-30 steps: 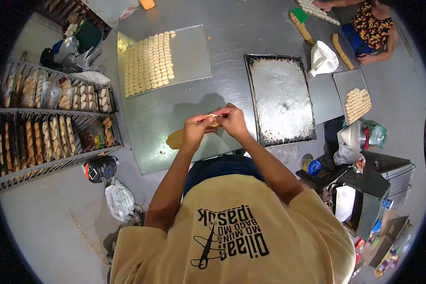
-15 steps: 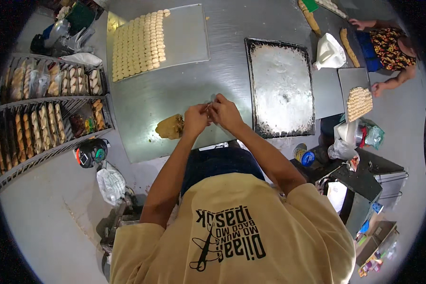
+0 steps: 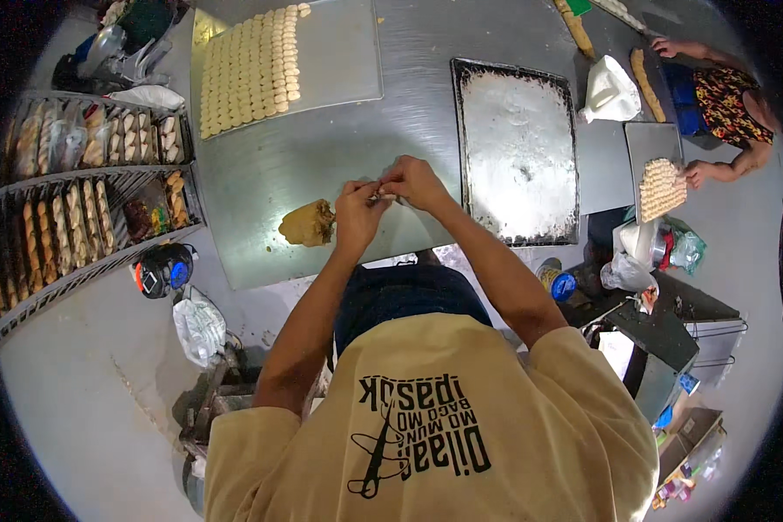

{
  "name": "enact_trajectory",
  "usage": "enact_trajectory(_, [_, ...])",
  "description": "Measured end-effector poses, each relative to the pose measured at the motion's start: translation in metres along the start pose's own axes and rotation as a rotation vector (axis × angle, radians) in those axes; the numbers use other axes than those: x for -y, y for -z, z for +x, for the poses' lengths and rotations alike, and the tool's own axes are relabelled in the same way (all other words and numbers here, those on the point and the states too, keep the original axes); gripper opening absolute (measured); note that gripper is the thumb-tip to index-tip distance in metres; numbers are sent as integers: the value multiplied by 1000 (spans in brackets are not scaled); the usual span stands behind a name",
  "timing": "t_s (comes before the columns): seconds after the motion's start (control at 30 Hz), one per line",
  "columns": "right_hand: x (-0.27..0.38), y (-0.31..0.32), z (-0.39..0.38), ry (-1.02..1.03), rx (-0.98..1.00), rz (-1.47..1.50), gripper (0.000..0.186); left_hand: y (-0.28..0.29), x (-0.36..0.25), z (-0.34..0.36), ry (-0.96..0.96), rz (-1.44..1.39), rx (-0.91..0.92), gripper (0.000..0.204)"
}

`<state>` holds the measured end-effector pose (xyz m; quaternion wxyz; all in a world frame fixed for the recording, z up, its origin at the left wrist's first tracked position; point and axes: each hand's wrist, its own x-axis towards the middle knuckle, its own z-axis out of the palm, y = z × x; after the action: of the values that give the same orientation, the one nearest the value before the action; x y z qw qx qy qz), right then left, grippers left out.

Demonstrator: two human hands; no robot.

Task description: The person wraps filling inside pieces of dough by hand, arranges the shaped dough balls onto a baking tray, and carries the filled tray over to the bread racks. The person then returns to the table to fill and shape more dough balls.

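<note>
My left hand (image 3: 358,216) and my right hand (image 3: 414,183) meet above the near part of the metal table (image 3: 278,165). Both have their fingers bent and pinched together at the tips. Whatever sits between them is too small and covered to make out. Just left of my left hand lies a tan-brown lump (image 3: 304,224) with a rough, crumbly, darker end facing my wrist; it looks like a soft filling or paste.
Rows of small dough pieces (image 3: 250,74) fill much of a tray at the far left. A dark-rimmed baking tray (image 3: 519,152) lies to the right, near a white jug (image 3: 612,91). Bread racks (image 3: 87,183) stand left. A co-worker (image 3: 731,104) is at the far right beside another dough-laden tray (image 3: 661,187).
My fingers have shifted slightly against each other, with both hands still together at the same spot. The whole view has moved a little. The brown lump stays in place.
</note>
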<state>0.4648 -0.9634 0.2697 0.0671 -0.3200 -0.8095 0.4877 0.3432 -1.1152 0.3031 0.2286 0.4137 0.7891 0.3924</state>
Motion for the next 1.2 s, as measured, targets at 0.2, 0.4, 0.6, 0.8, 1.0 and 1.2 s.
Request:
enact_trajectory(0.2, [4, 6, -8, 149, 10, -20, 22, -3, 2, -2, 3, 122, 68, 30])
enact_trajectory(0.4, [26, 3, -27, 77, -55, 120, 68, 2, 3, 17, 20, -23, 242, 27])
enact_trajectory(0.6, [35, -10, -58, 291, -240, -13, 81, 11, 1, 24, -135, 211, 210, 26])
enact_trajectory(0.8, [25, -23, -56, 271, -288, -117, 65, 8, 5, -23, -447, 392, 52, 36])
enact_trajectory(1.0, [46, 4, -12, -219, -186, 241, 42, 42, -4, -21, -427, 371, 15, 42])
enact_trajectory(1.2, [67, -42, 28, 110, -664, -708, 64, 90, 10, -39, -286, 211, -98, 31])
